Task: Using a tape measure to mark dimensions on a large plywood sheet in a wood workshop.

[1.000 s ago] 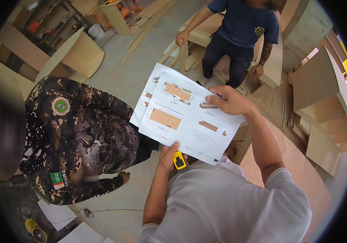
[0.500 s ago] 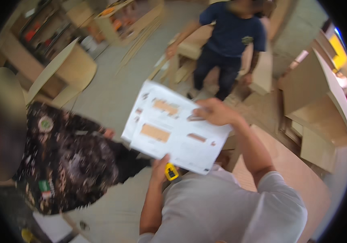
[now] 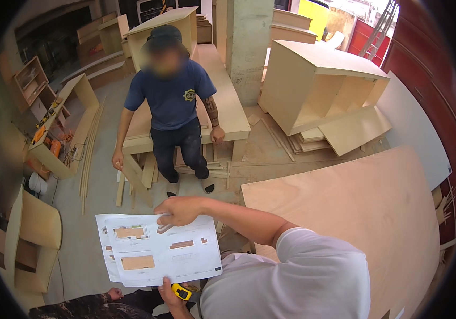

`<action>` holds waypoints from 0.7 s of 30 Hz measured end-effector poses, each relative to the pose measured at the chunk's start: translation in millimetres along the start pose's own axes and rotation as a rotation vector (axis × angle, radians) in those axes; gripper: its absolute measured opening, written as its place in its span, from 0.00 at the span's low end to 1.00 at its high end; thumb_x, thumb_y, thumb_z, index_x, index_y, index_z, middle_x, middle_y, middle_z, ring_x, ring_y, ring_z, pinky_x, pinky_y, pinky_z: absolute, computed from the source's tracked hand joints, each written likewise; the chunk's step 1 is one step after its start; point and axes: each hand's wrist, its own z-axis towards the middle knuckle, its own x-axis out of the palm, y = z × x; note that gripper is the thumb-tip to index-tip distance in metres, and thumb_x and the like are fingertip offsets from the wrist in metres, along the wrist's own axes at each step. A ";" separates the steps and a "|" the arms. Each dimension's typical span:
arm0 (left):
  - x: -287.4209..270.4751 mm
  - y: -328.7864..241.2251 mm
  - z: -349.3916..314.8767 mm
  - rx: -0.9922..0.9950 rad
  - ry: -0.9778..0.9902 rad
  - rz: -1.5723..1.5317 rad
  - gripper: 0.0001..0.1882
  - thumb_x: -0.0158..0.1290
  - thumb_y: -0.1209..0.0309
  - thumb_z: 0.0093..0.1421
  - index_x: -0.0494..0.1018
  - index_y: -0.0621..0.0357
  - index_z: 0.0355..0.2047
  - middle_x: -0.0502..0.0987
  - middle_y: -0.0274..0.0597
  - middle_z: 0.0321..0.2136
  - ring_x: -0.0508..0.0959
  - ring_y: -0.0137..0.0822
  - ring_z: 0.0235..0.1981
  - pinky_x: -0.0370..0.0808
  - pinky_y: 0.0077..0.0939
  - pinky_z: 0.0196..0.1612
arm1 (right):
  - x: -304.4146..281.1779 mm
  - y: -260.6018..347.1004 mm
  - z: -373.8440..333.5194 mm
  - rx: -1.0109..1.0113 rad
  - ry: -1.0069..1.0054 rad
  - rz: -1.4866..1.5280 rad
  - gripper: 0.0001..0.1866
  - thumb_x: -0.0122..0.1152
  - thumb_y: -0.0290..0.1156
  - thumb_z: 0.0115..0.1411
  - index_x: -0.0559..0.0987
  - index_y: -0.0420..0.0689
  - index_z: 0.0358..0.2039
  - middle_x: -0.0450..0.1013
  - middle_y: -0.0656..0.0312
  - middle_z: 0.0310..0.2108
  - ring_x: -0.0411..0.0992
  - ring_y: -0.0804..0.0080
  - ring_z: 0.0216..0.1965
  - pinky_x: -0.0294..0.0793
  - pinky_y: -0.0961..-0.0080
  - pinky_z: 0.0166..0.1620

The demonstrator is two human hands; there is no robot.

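Printed drawing sheets (image 3: 148,247), white and stacked slightly askew, are in front of me with brown panel drawings on their face. My left hand (image 3: 168,292) grips their lower edge, thumb on top. Right beside that hand is a yellow and black tape measure (image 3: 181,292); whether the hand also holds it I cannot tell. At the top edge, my right hand (image 3: 181,211) has its fingers curled over the sheets, above a small brown drawing. What lies behind the paper is hidden.
A person in a blue shirt (image 3: 169,101) stands ahead by a wooden bench (image 3: 228,130). A camouflage sleeve (image 3: 79,307) shows at lower left. A large plywood panel (image 3: 345,212) lies at right, with a wooden cabinet (image 3: 318,90) behind. Wood strips (image 3: 92,154) lie on the floor.
My view has swung up and rightward, so the sheets and both hands appear lower left. The camouflaged person has mostly left view. Both hands stay at the sheets.
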 end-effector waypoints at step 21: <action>-5.7 0.9 0.0 0.011 -0.033 0.050 0.20 0.44 0.65 0.67 0.65 0.71 0.51 0.77 0.53 0.29 0.76 0.36 0.18 0.75 0.25 0.22 | 7.8 -2.4 -4.1 0.013 -0.042 0.008 0.15 0.52 0.38 0.66 0.77 0.38 0.41 0.77 0.47 0.32 0.75 0.52 0.35 0.71 0.61 0.40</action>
